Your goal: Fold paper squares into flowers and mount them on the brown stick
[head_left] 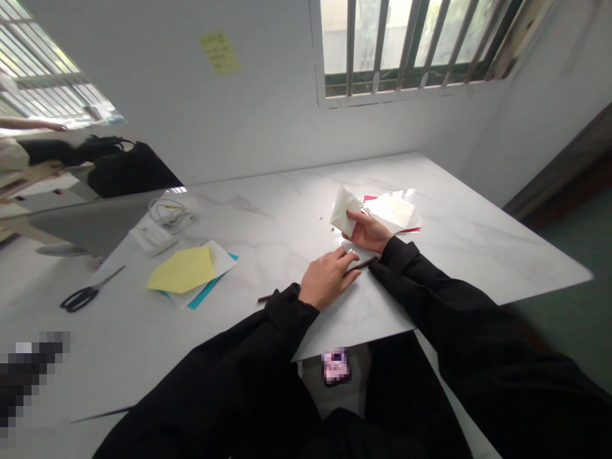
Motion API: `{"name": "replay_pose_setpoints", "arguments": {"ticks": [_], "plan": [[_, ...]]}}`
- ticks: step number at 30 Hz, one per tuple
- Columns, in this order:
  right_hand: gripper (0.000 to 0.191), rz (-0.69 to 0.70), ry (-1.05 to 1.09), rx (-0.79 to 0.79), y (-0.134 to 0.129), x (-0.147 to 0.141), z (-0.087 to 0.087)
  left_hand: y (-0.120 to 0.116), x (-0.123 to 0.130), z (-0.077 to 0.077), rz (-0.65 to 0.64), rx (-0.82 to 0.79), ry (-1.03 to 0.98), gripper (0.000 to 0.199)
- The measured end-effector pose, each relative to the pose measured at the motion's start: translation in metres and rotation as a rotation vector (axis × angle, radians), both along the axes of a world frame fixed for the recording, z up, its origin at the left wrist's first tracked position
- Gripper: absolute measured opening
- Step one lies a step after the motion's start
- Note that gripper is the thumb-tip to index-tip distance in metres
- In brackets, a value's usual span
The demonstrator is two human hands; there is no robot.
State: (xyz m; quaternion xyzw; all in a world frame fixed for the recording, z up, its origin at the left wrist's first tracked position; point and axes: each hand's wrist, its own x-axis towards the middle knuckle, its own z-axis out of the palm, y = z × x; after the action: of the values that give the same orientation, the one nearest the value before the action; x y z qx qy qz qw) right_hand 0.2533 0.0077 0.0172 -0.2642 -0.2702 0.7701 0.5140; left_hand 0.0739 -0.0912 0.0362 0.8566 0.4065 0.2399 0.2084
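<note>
Here, a tall mirror (86,166) leans at the far left of the white marble-look tabletop (478,255), reflecting a barred window and dark shapes. A yellow sticky note (218,52) is stuck to the wall above. On the tabletop, black-handled scissors (81,294) lie near the edge. Beyond them sit a coiled white cable (167,213) and a small white box (153,237), just touching each other. A yellow paper (184,271) lies on a white sheet (222,258), with a blue sheet (205,293) showing underneath.

At the middle, the left hand (327,277) lies palm down with its fingers loosely curved over a thin dark stick (356,266); whether it grips the stick, I cannot tell. The stick lies on the tabletop and runs out on both sides of the hand. Just to the right, the right hand (368,233) is raised slightly, pinching a folded white paper (345,209) between thumb and fingers, holding it up off the surface. A tiny round object (319,217) lies just left of that paper. Behind the right hand, a white sheet (392,212) rests on a red sheet (368,199). A barred window (406,44) sits above the tabletop's far edge.
</note>
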Motion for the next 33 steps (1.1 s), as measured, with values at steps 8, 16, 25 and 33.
{"name": "replay_pose_setpoints", "arguments": {"ticks": [8,16,25,33], "plan": [[0.012,-0.017,0.001,0.013,0.001,0.001,0.002,-0.007,-0.004,-0.006,-0.015,-0.008,0.029,0.024],[0.01,-0.043,0.042,0.016,0.0,0.002,0.002,-0.004,-0.007,0.002,0.051,-0.057,0.078,0.034],[0.017,-0.023,0.085,0.019,-0.001,-0.001,0.002,0.004,-0.049,0.055,0.221,-0.835,-0.597,0.032],[0.032,0.085,0.035,0.126,0.002,0.003,-0.009,0.022,-0.05,0.02,0.251,-0.919,-0.772,0.045]]}}
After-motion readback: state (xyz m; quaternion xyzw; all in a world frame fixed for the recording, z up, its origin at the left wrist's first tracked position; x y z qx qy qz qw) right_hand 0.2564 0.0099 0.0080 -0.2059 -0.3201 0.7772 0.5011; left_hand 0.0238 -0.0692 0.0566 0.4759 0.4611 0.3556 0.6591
